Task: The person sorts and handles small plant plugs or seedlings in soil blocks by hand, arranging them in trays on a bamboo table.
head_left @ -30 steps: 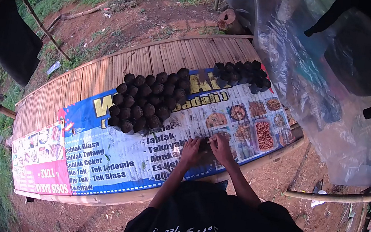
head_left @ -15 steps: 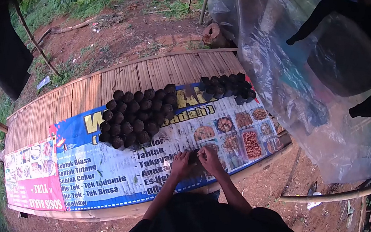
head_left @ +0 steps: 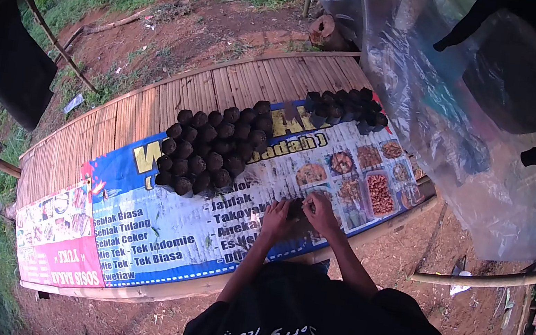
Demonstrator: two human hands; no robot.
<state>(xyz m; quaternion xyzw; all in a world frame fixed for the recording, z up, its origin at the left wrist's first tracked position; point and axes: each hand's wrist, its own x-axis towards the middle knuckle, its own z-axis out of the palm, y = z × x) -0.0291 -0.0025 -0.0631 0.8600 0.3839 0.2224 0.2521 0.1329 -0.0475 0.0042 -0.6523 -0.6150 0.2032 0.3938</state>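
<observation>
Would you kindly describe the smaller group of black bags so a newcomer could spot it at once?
Find the bamboo table, partly covered by a printed banner. Near the banner's far right corner, by the hanging plastic sheet, sits the smaller group of black bags. It has clearly fewer bags than the larger group to its left.

Two hands (head_left: pixel 277 218), two clusters of dark pots (head_left: pixel 214 161), perhaps forty altogether.
</observation>
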